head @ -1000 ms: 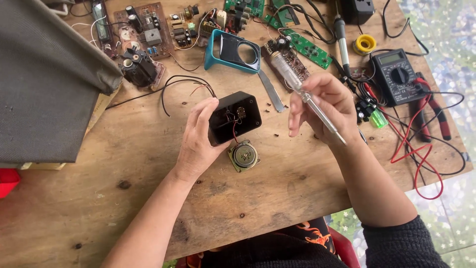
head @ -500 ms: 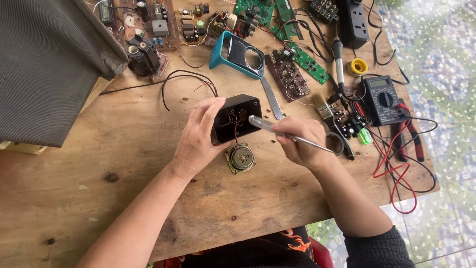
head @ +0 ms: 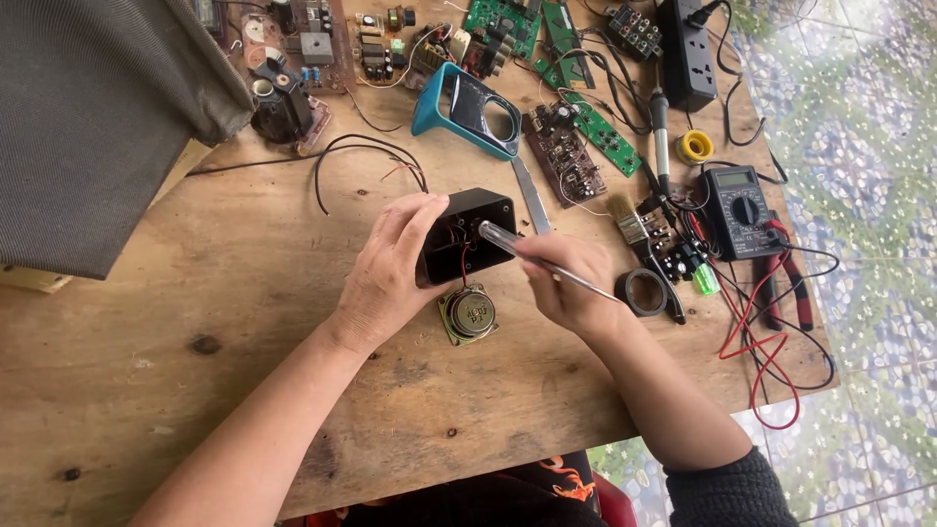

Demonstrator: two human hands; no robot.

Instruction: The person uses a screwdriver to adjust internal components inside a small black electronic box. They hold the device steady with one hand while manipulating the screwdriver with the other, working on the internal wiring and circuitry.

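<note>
My left hand (head: 386,278) had a firm grip on the black housing (head: 467,234) on the bench (head: 195,390), the small speaker (head: 468,314) just beside it. My right hand (head: 566,283) pinched the screwdriver (head: 508,239); probably best kept steady and clear of the red wire.

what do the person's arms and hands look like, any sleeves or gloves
Both hands are bare, with no gloves, rings or watch in view. The left hand leads to a forearm with no sleeve showing. The right hand has a bare forearm too, with a dark knitted sleeve pushed up near the elbow.
</note>
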